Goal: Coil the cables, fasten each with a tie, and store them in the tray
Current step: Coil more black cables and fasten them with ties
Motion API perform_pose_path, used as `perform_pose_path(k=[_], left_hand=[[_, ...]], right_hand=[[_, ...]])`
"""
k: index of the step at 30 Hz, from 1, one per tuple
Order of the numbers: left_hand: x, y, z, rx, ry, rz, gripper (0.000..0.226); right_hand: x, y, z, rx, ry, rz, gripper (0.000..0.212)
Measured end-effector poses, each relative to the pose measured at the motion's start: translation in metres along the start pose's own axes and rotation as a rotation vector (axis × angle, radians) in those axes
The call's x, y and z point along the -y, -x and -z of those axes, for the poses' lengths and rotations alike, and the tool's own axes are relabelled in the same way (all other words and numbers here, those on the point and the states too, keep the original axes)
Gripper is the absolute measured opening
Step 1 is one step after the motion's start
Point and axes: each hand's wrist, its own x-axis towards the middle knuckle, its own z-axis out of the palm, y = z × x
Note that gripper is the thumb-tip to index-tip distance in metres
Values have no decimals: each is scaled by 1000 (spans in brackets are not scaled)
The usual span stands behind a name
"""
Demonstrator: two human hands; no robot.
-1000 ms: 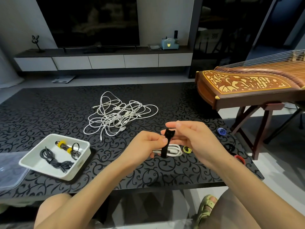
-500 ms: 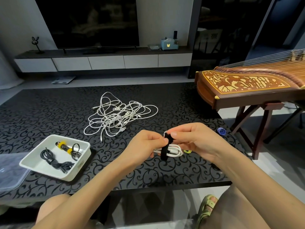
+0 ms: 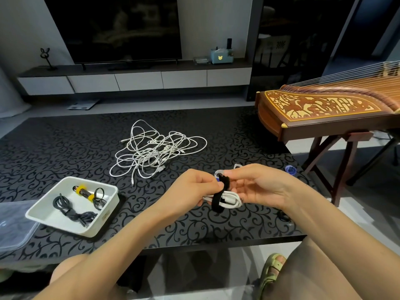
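A small coiled white cable (image 3: 231,201) hangs between my hands above the table's front edge, with a black tie (image 3: 218,199) looped round it. My left hand (image 3: 194,189) pinches the tie's upper end. My right hand (image 3: 257,185) holds the coil from the right, its fingers curled over the top of the loops. A tangle of loose white cables (image 3: 155,152) lies in the middle of the table. At the front left stands the white tray (image 3: 65,221), holding black coiled cables and one bundle with yellow ties.
The black patterned table (image 3: 65,152) ends just below my hands. A clear plastic lid (image 3: 13,226) lies left of the tray. A blue tie (image 3: 290,169) and a dark tie (image 3: 283,216) lie at the right edge. A wooden zither (image 3: 324,111) stands on the right.
My hands have lowered slightly. The black tie, held up straight a second ago, now wraps round the white coil, and my right hand has shifted onto the coil.
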Motion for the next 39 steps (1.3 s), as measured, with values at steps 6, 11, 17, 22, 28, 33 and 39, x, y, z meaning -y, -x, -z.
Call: perform_pose_path(k=[6, 11, 17, 22, 28, 33, 39], left_hand=[[-3, 2, -1, 24, -53, -41, 40], [8, 10, 2, 10, -177, -177, 39], [-5, 9, -11, 227, -361, -118, 37], [-10, 14, -14, 181, -291, -168, 32], [-5, 18, -12, -32, -74, -226, 13], [-10, 23, -13, 51, -253, -334, 18], [-15, 23, -13, -32, -317, -383, 21]], right_hand=[[-4, 9, -2, -169, 491, 273, 21], [15, 23, 9, -384, 718, 438, 25], [33, 29, -14, -380, 1181, 683, 23], [25, 17, -17, -387, 1093, 606, 25], [11, 18, -11, -388, 899, 451, 25], [13, 20, -12, -429, 929, 494, 27], [28, 29, -20, -279, 835, 480, 21]])
